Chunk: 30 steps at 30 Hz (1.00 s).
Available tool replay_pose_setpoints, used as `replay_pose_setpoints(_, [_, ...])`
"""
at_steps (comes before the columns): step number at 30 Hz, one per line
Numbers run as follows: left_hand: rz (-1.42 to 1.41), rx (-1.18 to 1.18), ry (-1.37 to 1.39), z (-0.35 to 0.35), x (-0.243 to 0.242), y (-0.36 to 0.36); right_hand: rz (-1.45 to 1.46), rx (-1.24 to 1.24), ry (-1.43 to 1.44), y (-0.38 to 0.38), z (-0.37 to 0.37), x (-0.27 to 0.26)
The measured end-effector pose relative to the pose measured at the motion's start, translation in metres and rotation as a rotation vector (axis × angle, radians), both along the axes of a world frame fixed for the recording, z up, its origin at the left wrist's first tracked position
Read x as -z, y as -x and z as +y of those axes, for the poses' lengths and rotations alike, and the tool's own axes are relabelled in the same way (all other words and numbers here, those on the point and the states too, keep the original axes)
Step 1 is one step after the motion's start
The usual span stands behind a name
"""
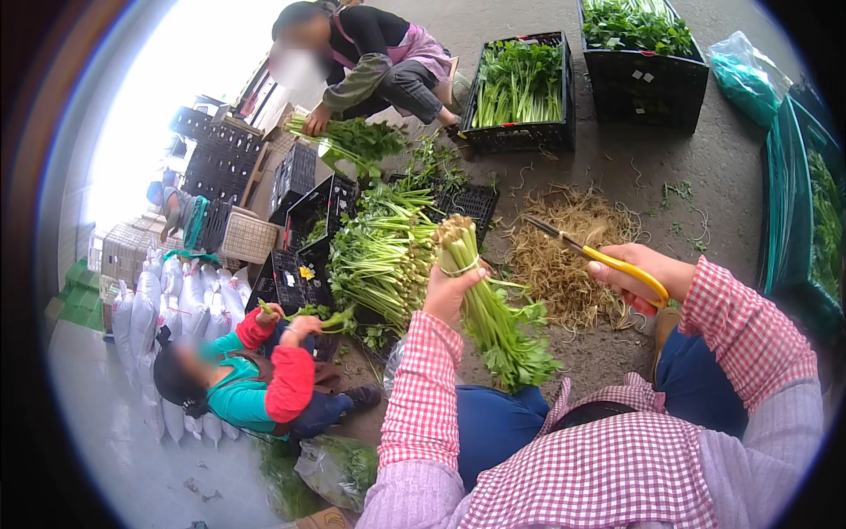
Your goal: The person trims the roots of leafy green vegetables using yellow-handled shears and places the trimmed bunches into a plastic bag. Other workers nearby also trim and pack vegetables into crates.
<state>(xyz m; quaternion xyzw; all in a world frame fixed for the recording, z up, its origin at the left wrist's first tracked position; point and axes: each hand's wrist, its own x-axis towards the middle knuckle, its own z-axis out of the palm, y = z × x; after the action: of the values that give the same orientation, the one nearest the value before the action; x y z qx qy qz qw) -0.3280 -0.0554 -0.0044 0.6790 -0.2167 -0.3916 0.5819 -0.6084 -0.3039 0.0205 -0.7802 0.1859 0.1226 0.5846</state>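
Observation:
My left hand (pixel 449 291) grips a bunch of celery (pixel 492 324), its trimmed root end up and its leaves hanging down over my lap. A pale band (pixel 461 266) circles the stalks just below the root end. In my right hand (pixel 638 274) are yellow-handled scissors (pixel 611 261), blades pointing left toward the bunch but apart from it. Beneath the blades a heap of cut brown roots (pixel 572 264) covers the ground. Left of my left hand lies a large pile of celery (pixel 390 258), root ends toward me.
Two black crates of celery (pixel 519 86) (pixel 644 86) stand at the far side. A green-lined crate (pixel 786 205) is at right. Two co-workers handle celery, one crouching beyond the pile (pixel 390 73), one seated at left (pixel 251 390). White sacks (pixel 192 304) stand behind.

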Motion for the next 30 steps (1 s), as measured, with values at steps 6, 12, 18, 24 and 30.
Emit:
replay_pose_setpoints(6, [0.237, -0.052, 0.168, -0.013, 0.002, 0.012, -0.089, -0.14, -0.429, -0.001, 0.023, -0.008])
replay_pose_setpoints(12, [0.308, -0.027, 0.219, -0.013, 0.001, 0.022, -0.032, -0.144, -0.47, -0.002, 0.027, -0.011])
replay_pose_setpoints(18, [0.286, -0.001, 0.219, -0.018, -0.005, 0.027, -0.037, -0.15, -0.468, 0.001, 0.026, -0.014])
replay_pose_setpoints(24, [0.336, 0.04, 0.197, -0.022, -0.003, 0.025, -0.085, -0.101, -0.528, 0.001, 0.032, -0.005])
replay_pose_setpoints(30, [0.219, 0.183, 0.031, -0.012, 0.005, 0.007, 0.075, -0.06, -0.541, 0.0, 0.025, -0.03])
